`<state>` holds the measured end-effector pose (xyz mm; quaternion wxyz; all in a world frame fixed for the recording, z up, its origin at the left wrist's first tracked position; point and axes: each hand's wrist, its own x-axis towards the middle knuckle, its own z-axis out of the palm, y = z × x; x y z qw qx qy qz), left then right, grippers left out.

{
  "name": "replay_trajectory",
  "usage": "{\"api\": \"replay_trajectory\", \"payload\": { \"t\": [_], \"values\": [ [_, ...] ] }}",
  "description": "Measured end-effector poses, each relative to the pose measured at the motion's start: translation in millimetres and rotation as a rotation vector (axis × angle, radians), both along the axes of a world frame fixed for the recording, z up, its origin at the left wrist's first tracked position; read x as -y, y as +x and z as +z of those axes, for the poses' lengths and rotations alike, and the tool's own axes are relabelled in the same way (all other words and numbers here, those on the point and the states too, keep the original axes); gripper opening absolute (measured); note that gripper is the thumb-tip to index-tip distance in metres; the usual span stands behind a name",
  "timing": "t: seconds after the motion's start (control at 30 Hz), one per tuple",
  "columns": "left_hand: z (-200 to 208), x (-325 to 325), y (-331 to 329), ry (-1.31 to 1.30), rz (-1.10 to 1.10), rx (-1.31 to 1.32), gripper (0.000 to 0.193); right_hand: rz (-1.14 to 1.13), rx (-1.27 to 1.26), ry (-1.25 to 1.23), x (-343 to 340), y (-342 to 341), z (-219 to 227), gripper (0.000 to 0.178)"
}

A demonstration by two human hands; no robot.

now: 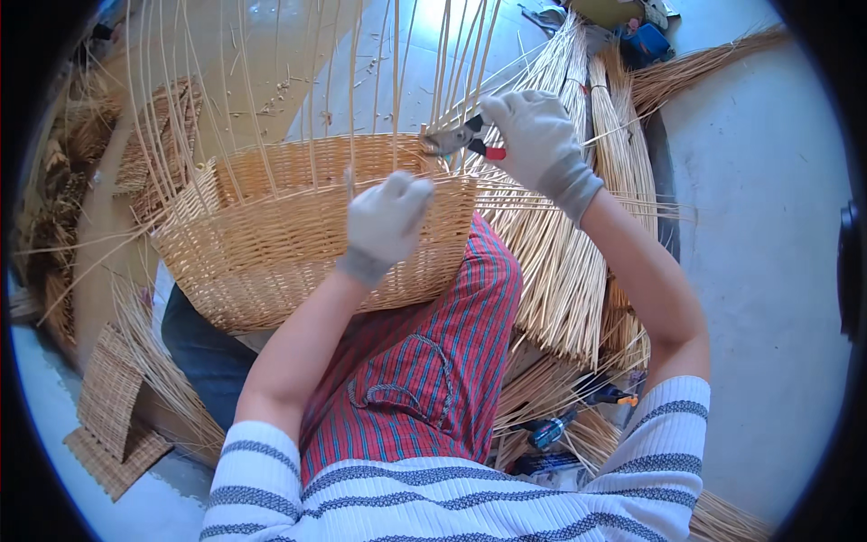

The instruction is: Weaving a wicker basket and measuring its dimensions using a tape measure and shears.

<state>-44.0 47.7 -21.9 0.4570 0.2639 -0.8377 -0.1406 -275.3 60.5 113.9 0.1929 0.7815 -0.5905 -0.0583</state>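
Note:
A woven wicker basket [298,244] leans over my lap, with long upright stakes [352,90] rising from its rim. My right hand [542,140], in a pale grey work glove, grips pruning shears [461,138] with red and black handles. Their metal blades lie against the stakes at the basket's far right corner. My left hand [388,217], gloved the same way, is closed at the near rim, slightly blurred. Whatever its fingers pinch is hidden behind them.
Large bundles of cut wicker rods [560,271] lie right of the basket. Woven mats [113,397] rest at lower left, another woven piece [167,135] at upper left. Cut scraps [271,104] litter the floor. A blue-green tool [546,432] lies beside my red plaid garment [433,370].

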Motion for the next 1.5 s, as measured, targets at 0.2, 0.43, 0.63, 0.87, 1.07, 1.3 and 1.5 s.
{"api": "replay_trajectory", "payload": {
  "t": [0.2,0.43,0.63,0.87,1.07,1.3,1.5],
  "values": [
    [-9,-15,51,0.152,0.164,-0.058,0.013,0.261,-0.127,-0.048,10,16,-39,0.046],
    [16,-13,29,0.142,0.042,-0.039,0.015,0.026,-0.146,0.064,8,-15,-7,0.038],
    [-15,20,-1,0.268,0.234,0.226,0.018,0.072,-0.355,0.104,27,-4,12,0.023],
    [-18,16,-3,0.268,0.223,0.296,0.021,0.103,-0.317,0.22,31,11,-8,0.021],
    [-19,10,9,0.218,0.204,0.634,0.043,-0.263,-0.322,0.263,-5,20,27,0.014],
    [-26,-71,78,0.341,0.03,0.188,0.041,-0.045,-0.157,0.362,-83,149,129,0.006],
    [-79,-166,144,0.827,-0.189,0.191,0.026,0.068,-0.042,0.594,-99,221,132,0.012]
  ]
}}
